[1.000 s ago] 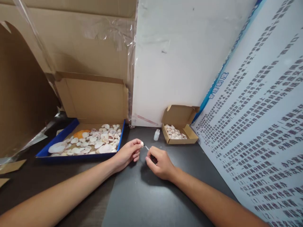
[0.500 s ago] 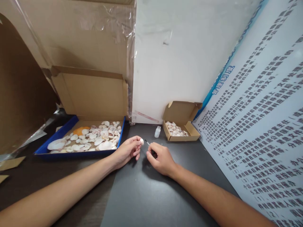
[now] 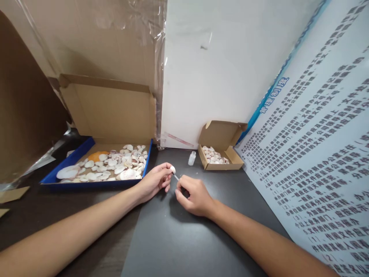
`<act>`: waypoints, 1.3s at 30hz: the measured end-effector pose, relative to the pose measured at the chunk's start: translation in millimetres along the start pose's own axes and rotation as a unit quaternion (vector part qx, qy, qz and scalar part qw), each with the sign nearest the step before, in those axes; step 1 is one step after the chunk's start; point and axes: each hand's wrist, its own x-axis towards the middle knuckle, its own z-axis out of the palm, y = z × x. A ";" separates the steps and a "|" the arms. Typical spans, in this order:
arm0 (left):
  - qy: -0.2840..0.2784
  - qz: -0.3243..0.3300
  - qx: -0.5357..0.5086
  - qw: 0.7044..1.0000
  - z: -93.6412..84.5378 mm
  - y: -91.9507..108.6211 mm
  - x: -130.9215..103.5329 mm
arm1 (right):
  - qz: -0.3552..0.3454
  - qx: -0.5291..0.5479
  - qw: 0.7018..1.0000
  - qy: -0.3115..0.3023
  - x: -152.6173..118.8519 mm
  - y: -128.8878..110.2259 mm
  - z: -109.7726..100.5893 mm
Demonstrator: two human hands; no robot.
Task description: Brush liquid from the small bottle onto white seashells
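Observation:
A small white shell (image 3: 173, 169) is pinched between the thumb and fingers of my left hand (image 3: 158, 181). My right hand (image 3: 193, 195) grips a thin brush (image 3: 176, 177) whose tip meets the lower edge of the shell, or comes very near it. The brush's handle is mostly hidden inside my right fingers. Beyond my hands stands a small open glass bottle (image 3: 191, 158) with whitish contents, upright on the dark table.
On the left lies a blue-edged cardboard box (image 3: 95, 185) holding many shells and an orange piece (image 3: 98, 155). A smaller cardboard box (image 3: 223, 167) with shells sits at the back right. A printed board (image 3: 311, 154) leans along the right side; a white panel (image 3: 184, 96) stands behind.
My right hand has moved slightly left, bringing the brush tip from a gap to the shell. My left hand still holds the shell in nearly the same place.

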 end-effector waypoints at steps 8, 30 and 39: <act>-0.001 -0.005 -0.006 1.000 -1.4 -1.1 0.4 | 0.018 0.003 0.999 0.035 -0.3 0.4 -0.9; 0.000 -0.005 -0.008 1.000 0.9 0.5 -1.4 | 0.025 -0.017 1.000 0.000 1.4 1.9 -1.3; -0.005 -0.009 0.000 1.000 0.8 0.6 -1.0 | 0.054 0.014 0.998 0.015 3.5 6.8 -1.5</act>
